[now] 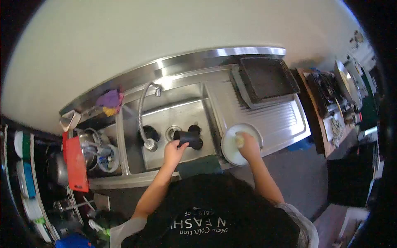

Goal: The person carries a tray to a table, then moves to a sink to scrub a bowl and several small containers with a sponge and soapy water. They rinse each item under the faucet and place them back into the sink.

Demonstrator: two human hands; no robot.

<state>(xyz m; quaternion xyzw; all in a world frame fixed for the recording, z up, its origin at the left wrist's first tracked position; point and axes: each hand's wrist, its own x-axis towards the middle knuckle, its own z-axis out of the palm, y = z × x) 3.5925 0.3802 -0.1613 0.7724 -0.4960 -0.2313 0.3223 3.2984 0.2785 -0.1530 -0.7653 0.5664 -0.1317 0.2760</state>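
Note:
Over the steel sink (165, 117), my left hand (173, 153) is closed on a black cup (187, 137) that lies on its side. Several other black items, including one dark round piece (194, 128), sit in the basin around it. To the right, my right hand (247, 145) is closed round a pale yellowish sponge (239, 140) above a white bowl (230, 151) at the counter's front edge. The bowl seems to hold whitish liquid. A flexible hose tap (141, 111) hangs over the left part of the sink.
Dark trays (269, 78) are stacked on the ribbed drainboard (285, 118). A purple cloth (108, 99) lies at the back left. A red board (77, 163) stands left of a second basin with containers. Farther right, a wooden table (316, 107) holds pans.

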